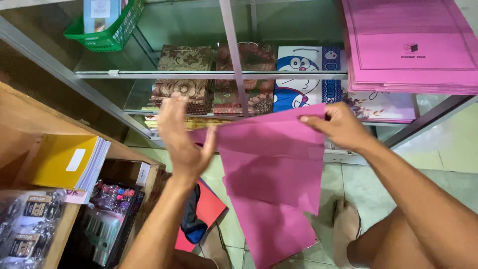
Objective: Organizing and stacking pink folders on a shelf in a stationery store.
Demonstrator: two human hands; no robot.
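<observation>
Glass shelves (209, 73) behind; pink sheet (271, 174) (creased) between left hand (183, 137), right hand (338, 127).

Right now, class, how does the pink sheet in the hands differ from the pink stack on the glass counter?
The pink sheet hangs folded between the left hand and right hand; the pink stack lies flat. The pink sheet is single; the pink stack holds many. Both are the same pink.

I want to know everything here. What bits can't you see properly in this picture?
Head view only:
- Pink sheet: its bottom is cut off by the picture's lower edge.
- Left hand: its back faces the camera, hiding the grip.
- Right hand: fingertips hidden behind the sheet.
- Patterned books: partly covered by the glass shelf's metal bars.
- Green basket: top cut off.
</observation>
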